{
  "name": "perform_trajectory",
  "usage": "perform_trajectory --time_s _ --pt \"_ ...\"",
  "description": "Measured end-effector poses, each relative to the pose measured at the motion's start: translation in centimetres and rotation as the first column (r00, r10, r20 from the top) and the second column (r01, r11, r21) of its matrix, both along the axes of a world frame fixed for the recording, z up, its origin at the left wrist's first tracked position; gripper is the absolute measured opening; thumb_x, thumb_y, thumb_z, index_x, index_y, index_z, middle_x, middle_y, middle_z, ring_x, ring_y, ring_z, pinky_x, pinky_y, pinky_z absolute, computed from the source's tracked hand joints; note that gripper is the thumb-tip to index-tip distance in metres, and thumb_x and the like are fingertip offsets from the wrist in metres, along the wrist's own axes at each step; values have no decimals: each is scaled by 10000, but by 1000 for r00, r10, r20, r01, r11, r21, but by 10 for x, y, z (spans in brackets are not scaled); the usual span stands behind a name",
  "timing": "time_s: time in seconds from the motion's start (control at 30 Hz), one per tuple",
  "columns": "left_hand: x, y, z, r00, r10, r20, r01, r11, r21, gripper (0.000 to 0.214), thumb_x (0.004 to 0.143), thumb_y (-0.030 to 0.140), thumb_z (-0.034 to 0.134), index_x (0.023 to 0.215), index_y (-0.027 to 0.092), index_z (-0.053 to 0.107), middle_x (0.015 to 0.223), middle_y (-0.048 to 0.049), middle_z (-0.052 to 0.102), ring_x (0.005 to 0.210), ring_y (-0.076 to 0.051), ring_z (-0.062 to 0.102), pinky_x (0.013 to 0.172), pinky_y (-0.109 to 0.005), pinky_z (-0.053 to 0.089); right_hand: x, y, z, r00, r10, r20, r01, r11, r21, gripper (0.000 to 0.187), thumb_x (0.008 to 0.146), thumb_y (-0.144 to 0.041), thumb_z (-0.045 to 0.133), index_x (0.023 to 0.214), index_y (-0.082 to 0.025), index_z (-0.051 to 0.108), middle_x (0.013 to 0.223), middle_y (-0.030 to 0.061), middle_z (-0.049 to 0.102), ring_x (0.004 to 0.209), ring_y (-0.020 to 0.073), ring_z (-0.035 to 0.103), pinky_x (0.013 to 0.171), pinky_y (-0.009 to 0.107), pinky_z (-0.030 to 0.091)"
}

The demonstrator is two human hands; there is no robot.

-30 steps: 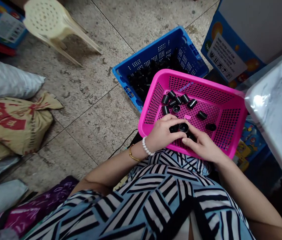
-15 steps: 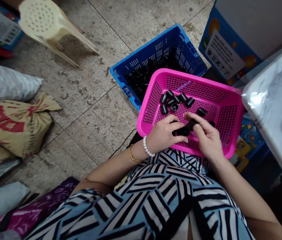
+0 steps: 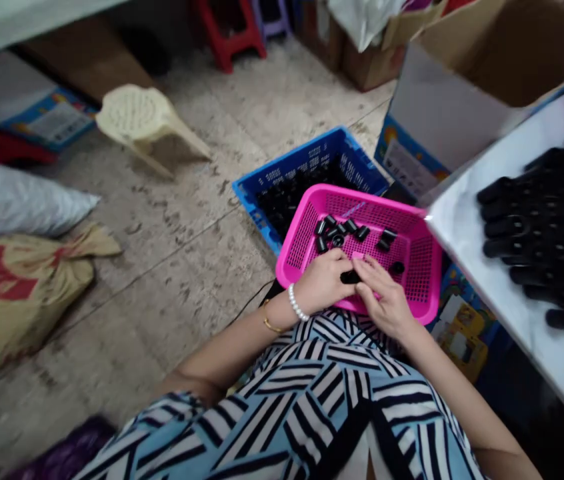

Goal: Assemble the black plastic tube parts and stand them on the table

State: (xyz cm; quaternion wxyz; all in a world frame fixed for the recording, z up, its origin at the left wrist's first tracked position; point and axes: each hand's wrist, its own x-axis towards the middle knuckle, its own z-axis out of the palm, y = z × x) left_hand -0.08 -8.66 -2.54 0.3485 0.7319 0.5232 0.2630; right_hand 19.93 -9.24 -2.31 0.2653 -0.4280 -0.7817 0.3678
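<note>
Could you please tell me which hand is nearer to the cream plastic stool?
Left. The left hand is over the pink basket, toward the cream stool; the right hand is beside the left one, farther away.

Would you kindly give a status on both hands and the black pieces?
Left hand holding a black part over the pink basket; right hand close against it. Loose black pieces in the basket. No obstruction seen; hands partly hide the part.

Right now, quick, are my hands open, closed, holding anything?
Left hand: closed around at least one black cylindrical piece.
Right hand: right at that piece; whether it grips can't be told.
</note>
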Motion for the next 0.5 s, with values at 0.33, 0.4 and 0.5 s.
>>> perform_trajectory --time_s 0.33,0.4,0.5 --pt "54 8 39 971 -182 153 147 966 213 399 853 142 646 1237 235 694 1154 -86 600 1120 -220 618 1028 -398 548 36 -26 33 809 -526 -261 547 837 7 296 947 -339 616 1222 -257 686 1159 85 712 1008 197 703 836 330 613" --pt "60 18 50 969 -135 209 86 970 225 305 885 177 649 1169 248 735 1126 -74 612 1102 -208 626 1026 -392 540 65 -38 52 741 -609 -284 650 756 77 256 938 -341 635 1171 -249 685 1131 84 709 1007 210 695 849 350 603" --pt "71 43 60 953 -62 296 -25 958 284 181 913 255 682 1069 250 773 1093 -61 658 1076 -200 641 1007 -387 538 120 -58 77 573 -779 -255 816 512 269 286 905 -368 683 1171 -262 692 1153 84 698 1047 242 658 900 405 564"
